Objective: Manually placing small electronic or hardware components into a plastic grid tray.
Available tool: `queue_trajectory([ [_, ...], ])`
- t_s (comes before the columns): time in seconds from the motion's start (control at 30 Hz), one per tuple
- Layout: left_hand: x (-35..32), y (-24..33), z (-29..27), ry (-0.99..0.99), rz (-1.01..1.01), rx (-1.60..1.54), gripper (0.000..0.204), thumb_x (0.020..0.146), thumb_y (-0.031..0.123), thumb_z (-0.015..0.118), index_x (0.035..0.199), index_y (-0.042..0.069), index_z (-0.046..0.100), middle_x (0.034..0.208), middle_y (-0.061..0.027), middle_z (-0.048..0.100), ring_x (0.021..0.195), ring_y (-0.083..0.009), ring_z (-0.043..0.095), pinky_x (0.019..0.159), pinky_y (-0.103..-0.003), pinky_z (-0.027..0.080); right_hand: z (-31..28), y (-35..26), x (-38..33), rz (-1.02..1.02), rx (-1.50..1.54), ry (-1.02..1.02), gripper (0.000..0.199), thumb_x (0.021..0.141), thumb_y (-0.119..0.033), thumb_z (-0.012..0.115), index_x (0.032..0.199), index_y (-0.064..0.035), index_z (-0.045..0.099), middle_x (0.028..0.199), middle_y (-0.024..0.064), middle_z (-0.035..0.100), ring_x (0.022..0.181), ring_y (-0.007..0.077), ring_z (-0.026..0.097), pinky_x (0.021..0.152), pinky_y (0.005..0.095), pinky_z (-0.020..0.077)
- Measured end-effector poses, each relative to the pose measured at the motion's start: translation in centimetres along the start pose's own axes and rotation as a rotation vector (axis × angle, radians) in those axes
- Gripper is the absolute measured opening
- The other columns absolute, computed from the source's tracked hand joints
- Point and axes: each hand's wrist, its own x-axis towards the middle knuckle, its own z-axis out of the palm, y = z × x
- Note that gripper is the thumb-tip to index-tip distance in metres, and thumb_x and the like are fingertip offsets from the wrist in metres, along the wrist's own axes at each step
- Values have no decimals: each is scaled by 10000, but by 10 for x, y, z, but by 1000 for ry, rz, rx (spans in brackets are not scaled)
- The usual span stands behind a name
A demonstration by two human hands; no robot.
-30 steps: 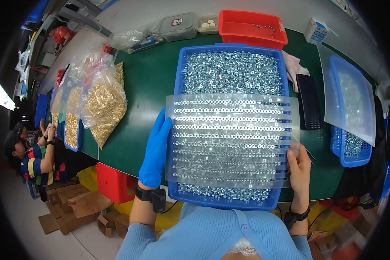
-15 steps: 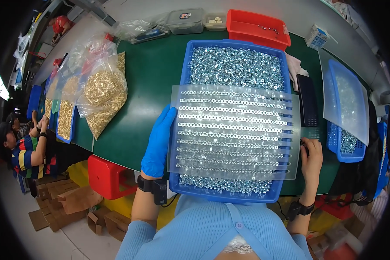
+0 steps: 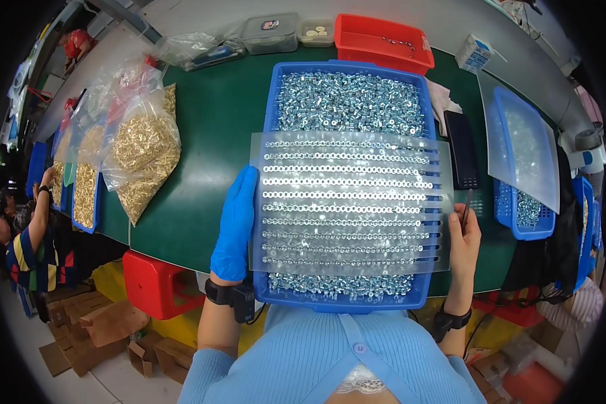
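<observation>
The left hand (image 3: 236,225), wearing a blue glove, is gripping the left edge of a clear slotted plate (image 3: 349,202), fingers flat along its side. The right hand (image 3: 464,236), bare, is closing on the plate's right edge while also pinching a thin dark tool (image 3: 466,207) that is pointing toward 12 o'clock. The plate is lying level across the blue tray (image 3: 274,108), covering its nearer half; rows of small silver nuts are sitting lined up in the plate's slots. Loose silver nuts (image 3: 350,101) are filling the tray from under the plate out toward 12 o'clock.

The tray is resting on a green table (image 3: 215,135) that is curving away with the lens. At 10 o'clock from the tray, clear bags of brass-coloured parts (image 3: 141,158) are slumping on the green surface, with blue bins further out at 9 o'clock. At 12 o'clock a red bin (image 3: 380,37) is standing at the far edge, and just to its left are a grey lidded box (image 3: 269,34) and a small clear container. At 3 o'clock a dark flat device (image 3: 462,149) is lying beside the tray, and past it a blue basket (image 3: 522,202) is sitting under a clear sheet (image 3: 522,151).

Below the table at 8 o'clock, a red stool (image 3: 158,286) is standing on a pale floor scattered with cardboard boxes (image 3: 101,326). At 9 o'clock another person (image 3: 27,242) in striped clothing is sitting at the table's end.
</observation>
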Motion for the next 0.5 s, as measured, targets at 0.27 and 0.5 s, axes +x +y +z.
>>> queue_trajectory([
  [0.27, -5, 7, 11, 47, 21, 109, 460, 942, 332, 449, 1251, -9, 471, 1168, -87, 547, 1021, -146, 523, 903, -279, 411, 2, -9, -1, 93, -60, -109, 161, 922, -136, 498, 981, 1, 559, 683, -67, 478, 594, 20, 402, 536, 177, 331],
  [0.5, 0, 5, 10, 29, -113, 14, 437, 949, 326, 432, 1251, 14, 482, 1136, -60, 570, 973, -119, 547, 850, -254, 440, -3, -15, -9, 51, -223, -111, 160, 915, -136, 506, 966, 5, 560, 654, -39, 496, 586, 31, 423, 526, 195, 347],
])
